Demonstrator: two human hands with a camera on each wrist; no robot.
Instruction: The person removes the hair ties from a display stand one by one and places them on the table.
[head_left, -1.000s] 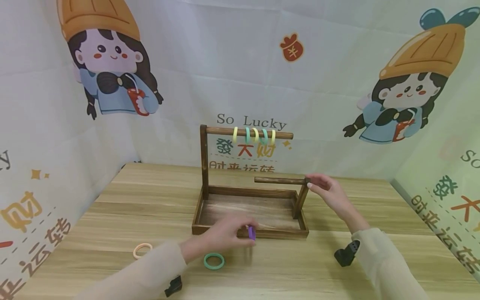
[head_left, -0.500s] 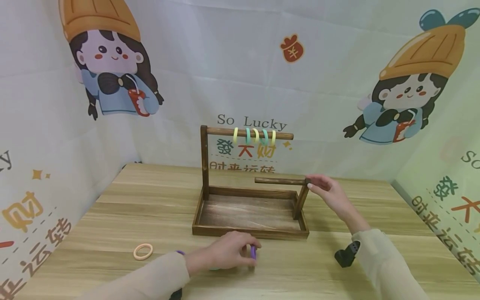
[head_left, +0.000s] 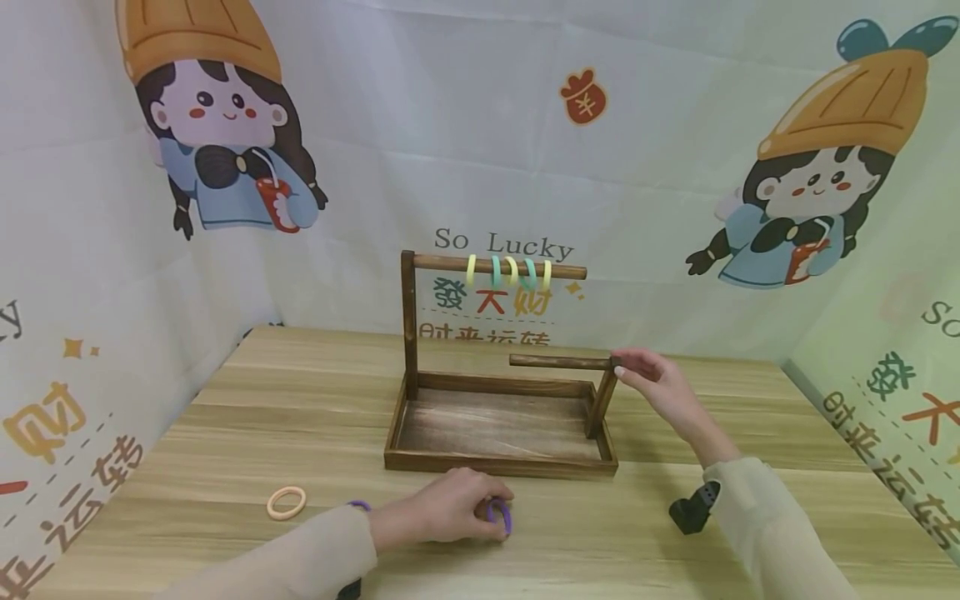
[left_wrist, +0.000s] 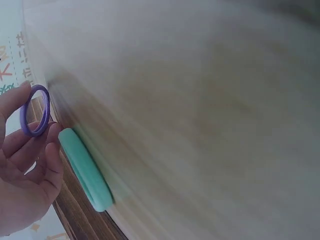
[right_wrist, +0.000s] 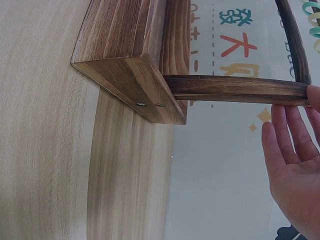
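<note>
Purple ring (left_wrist: pixel 47 107), pinched by the left hand (head_left: pixel 453 507) in front of the wooden rack (head_left: pixel 555 467); whether it touches the tabletop (head_left: pixel 585 542) we cannot tell. The right hand (head_left: pixel 656 383) grips the rack's shorter post (head_left: pixel 602 404) at its top; we see a green ring (left_wrist: pixel 85 170) beside the left hand.

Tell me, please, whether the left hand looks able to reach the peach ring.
Probably yes: the peach ring lies uncovered on the table, though the left hand holds a purple ring.
</note>
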